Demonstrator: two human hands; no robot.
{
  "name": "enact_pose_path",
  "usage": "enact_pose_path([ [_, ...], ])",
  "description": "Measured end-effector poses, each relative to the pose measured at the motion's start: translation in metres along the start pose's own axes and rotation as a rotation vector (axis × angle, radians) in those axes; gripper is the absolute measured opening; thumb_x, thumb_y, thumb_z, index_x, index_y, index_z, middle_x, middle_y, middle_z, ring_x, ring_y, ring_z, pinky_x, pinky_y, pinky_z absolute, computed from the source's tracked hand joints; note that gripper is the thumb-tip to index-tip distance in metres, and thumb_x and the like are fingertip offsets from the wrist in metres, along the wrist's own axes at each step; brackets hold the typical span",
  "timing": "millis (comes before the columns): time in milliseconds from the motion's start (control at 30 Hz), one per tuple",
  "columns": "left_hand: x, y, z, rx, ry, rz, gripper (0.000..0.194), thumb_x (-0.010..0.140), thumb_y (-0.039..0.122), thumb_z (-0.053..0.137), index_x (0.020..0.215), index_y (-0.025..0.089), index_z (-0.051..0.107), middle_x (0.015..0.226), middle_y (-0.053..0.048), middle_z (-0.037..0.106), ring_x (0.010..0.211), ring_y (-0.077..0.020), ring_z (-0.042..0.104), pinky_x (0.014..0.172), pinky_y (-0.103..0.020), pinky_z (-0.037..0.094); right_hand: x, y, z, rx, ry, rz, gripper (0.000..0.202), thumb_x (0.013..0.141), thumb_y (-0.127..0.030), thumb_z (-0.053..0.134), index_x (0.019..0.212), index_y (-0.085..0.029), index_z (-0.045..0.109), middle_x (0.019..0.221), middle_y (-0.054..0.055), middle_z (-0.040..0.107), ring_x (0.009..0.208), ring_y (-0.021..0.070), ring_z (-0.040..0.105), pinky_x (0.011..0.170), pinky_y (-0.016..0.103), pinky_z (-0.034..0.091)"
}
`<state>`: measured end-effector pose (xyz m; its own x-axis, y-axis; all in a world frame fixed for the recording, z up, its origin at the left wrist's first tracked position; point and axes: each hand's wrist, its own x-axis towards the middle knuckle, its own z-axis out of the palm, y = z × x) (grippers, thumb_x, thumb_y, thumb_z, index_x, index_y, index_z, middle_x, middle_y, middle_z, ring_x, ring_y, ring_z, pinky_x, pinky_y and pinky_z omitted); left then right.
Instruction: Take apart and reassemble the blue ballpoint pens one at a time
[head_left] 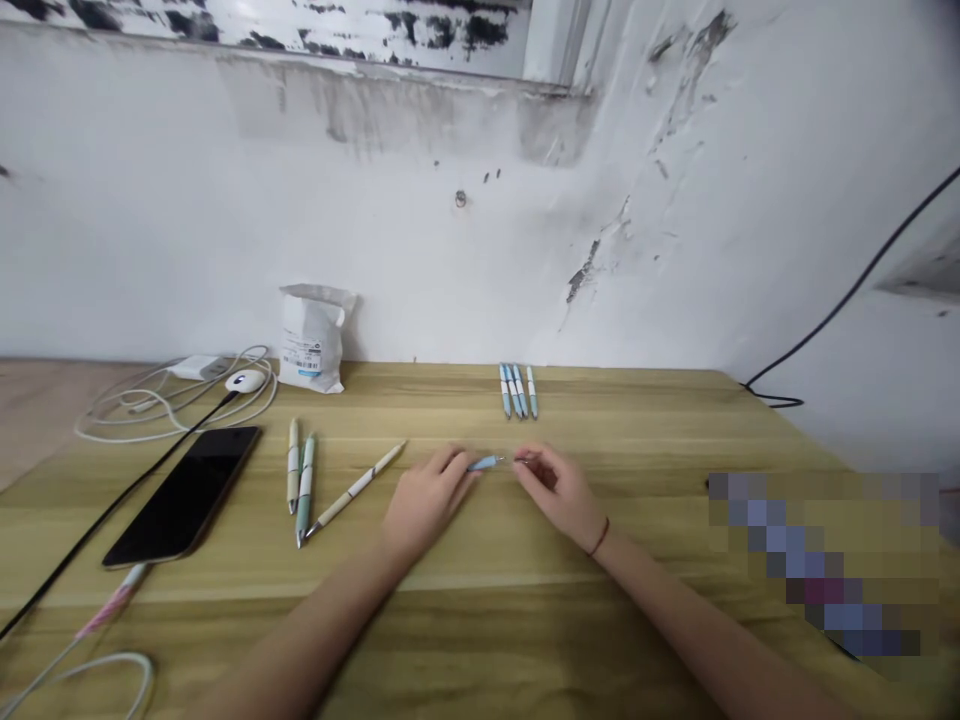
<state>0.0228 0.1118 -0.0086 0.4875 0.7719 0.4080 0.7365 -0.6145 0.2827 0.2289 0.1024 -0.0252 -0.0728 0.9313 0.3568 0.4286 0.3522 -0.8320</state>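
My left hand [431,498] is closed around a light blue pen part [485,463]. Its narrow end sticks out to the right, and the rest is hidden by my fingers. Just across a small gap, my right hand [553,487] pinches a small dark or silvery piece [520,460], possibly a pen tip. The two pieces look apart. Beyond my hands lies a group of blue-and-white pens [514,391], side by side. To the left of my left hand, a cream-and-white pen [358,490] lies at a slant. Near it are a green-and-white pen [306,490] and another cream pen [292,467].
A black phone [184,497] lies at the left with a cable plugged in. Behind it are a white charger [199,368] and coiled white cable. A white packet [311,340] stands against the wall. On the right, a blurred-out patch [817,570] covers something on the wooden table [525,640].
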Motion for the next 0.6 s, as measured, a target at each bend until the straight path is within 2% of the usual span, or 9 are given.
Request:
enact_pose_path([
  [233,-0.0001,0.0010,0.0011,-0.098,-0.008,0.077,0.027,0.092,0.031,0.037,0.111,0.023,0.055,0.105,-0.005,0.058,0.096,-0.0160,0.057,0.086,-0.029,0.047,-0.0002,-0.0036,-0.0006,-0.034,-0.040,-0.031,0.016,0.082,-0.030,0.055,0.091,-0.019,0.061,0.077,0.003,0.064,0.065,0.0142,0.059,0.060,0.025,0.049],
  [600,-0.0004,-0.0008,0.0039,-0.141,0.005,0.108,0.027,0.091,0.027,0.041,0.114,0.023,0.054,0.107,-0.005,0.057,0.098,-0.0166,0.056,0.087,-0.031,0.047,-0.0017,-0.0097,-0.0015,-0.128,-0.052,-0.119,0.015,0.083,-0.028,0.054,0.090,-0.020,0.063,0.077,0.003,0.065,0.063,0.0137,0.058,0.059,0.025,0.048],
])
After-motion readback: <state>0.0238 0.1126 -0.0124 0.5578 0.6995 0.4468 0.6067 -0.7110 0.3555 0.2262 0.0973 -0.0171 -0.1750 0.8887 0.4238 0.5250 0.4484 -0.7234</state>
